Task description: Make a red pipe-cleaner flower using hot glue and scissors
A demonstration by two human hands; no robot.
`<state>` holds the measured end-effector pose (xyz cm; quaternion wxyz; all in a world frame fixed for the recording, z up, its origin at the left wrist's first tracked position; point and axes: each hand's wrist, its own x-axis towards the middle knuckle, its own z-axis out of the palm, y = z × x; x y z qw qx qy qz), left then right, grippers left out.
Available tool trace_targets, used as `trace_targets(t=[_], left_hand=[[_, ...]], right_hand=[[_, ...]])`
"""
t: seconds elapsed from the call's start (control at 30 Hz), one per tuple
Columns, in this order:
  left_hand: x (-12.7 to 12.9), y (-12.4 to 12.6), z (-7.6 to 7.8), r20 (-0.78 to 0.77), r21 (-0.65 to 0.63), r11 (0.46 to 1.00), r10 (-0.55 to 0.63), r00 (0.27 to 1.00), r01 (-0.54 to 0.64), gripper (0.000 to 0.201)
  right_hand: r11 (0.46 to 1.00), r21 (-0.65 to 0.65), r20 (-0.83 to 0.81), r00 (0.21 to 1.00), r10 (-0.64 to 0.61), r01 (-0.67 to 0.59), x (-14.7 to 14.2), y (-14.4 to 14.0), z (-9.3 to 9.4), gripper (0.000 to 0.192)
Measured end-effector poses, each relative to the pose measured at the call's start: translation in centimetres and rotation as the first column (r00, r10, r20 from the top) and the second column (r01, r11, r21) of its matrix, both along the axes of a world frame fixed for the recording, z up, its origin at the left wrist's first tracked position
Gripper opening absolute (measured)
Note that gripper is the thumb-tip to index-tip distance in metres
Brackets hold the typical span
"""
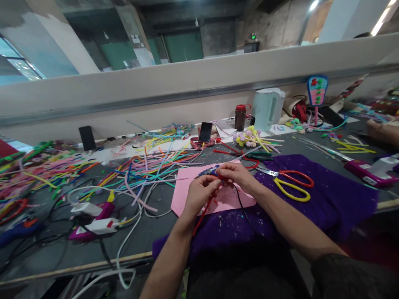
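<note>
Over a pink sheet, my left hand and my right hand meet fingertip to fingertip. Both are closed in a pinch on a red pipe cleaner, whose long end hangs below my left hand. Its upper part is mostly covered by my fingers. Just behind my hands lies a blue tool, perhaps a glue gun, partly hidden; a black cord runs down beside my right hand. To the right, scissors with red and yellow handles lie spread on a purple cloth.
Loose pipe cleaners cover the table's left side. Power strips and a white cable lie front left. Behind stand a phone, a brown bottle and a pale kettle. Another person's hand is at far right.
</note>
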<state>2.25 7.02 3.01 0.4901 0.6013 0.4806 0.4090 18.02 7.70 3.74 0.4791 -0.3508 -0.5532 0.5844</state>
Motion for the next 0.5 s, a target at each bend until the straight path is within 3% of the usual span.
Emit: trace_targets(t=[0.2, 0.33, 0.5], left_hand=[[0.27, -0.2, -0.9, -0.147, 0.171, 0.983, 0.092, 0.985, -0.066, 0.023], [0.21, -0.21, -1.01, -0.197, 0.207, 0.976, 0.111, 0.974, -0.07, 0.02], [0.17, -0.19, -1.14, -0.239, 0.255, 0.965, 0.128, 0.963, -0.065, 0.019]], right_hand=[[1.0, 0.013, 0.058, 0.998, -0.006, 0.005, -0.23, 0.19, -0.42, 0.025], [0.999, 0.039, 0.109, 0.994, -0.015, 0.011, -0.25, 0.25, -0.54, 0.032], [0.999, 0.051, 0.184, 0.983, -0.007, -0.003, -0.25, 0.33, -0.82, 0.027]])
